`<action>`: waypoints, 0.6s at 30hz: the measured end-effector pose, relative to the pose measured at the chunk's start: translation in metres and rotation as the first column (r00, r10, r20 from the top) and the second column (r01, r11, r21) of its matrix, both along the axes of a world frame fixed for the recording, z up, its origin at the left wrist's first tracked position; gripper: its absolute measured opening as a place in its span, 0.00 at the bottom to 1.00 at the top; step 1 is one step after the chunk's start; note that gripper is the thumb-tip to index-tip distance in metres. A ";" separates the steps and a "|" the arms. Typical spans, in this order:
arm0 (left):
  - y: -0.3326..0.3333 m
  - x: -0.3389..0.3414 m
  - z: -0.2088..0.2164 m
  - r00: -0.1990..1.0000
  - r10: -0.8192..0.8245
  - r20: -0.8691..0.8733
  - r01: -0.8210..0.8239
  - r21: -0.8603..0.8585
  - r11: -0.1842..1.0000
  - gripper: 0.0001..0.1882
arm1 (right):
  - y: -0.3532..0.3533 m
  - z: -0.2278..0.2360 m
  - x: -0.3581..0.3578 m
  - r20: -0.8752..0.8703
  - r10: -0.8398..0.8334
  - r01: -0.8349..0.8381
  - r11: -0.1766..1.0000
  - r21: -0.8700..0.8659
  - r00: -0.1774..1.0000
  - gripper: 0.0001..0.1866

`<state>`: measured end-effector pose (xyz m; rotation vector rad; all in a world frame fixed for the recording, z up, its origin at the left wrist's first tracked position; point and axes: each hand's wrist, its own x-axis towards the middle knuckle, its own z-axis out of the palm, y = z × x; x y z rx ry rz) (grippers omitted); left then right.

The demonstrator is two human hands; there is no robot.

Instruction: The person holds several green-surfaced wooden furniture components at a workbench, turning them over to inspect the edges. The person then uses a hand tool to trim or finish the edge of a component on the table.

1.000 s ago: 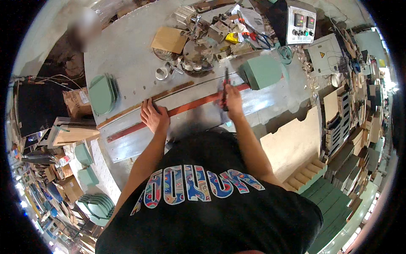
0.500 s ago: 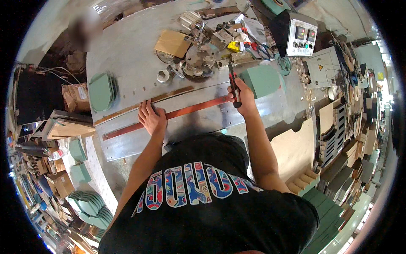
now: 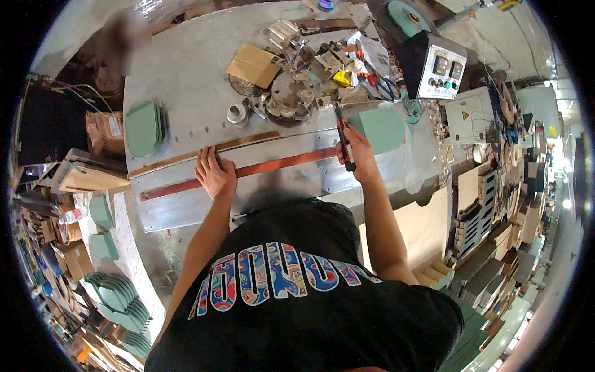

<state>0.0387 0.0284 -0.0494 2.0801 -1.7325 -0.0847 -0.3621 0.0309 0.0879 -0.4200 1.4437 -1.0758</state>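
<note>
A long red-brown strip (image 3: 279,161) lies across the bright metal plate (image 3: 248,199) at the front of the work table. My left hand (image 3: 215,173) rests over it left of the middle, fingers stretched toward a thin brown bar (image 3: 242,142) behind it. My right hand (image 3: 361,152) is closed around a slim black and red hand tool (image 3: 344,137), held lengthwise away from me at the strip's right end. Its exact kind is hard to make out. Just right of that hand sits a green rounded pad (image 3: 382,130).
Metal parts (image 3: 291,93), a cardboard piece (image 3: 253,66) and scissors (image 3: 387,87) crowd the table's back. A control box (image 3: 441,71) stands at the back right. Green pads (image 3: 145,128) are stacked at the left; a cardboard sheet (image 3: 409,229) is by my right arm.
The whole view has shifted slightly. Both hands keep nearly the same places on the strip; the tool in my right hand is tilted a little differently.
</note>
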 end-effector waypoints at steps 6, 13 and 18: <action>0.001 -0.002 0.006 0.999 0.027 -0.019 -0.027 0.032 0.999 0.32 | -0.011 0.012 -0.014 -0.462 0.257 -0.282 0.959 0.015 0.849 0.22; -0.001 -0.002 0.006 1.000 0.023 -0.004 -0.023 0.047 0.999 0.32 | 0.020 -0.021 0.008 -0.806 0.442 -0.597 0.790 0.140 0.395 0.24; 0.001 -0.002 0.008 0.999 0.020 -0.041 -0.019 0.027 0.999 0.32 | 0.037 -0.040 0.052 -0.875 0.387 -0.657 0.746 0.112 0.290 0.26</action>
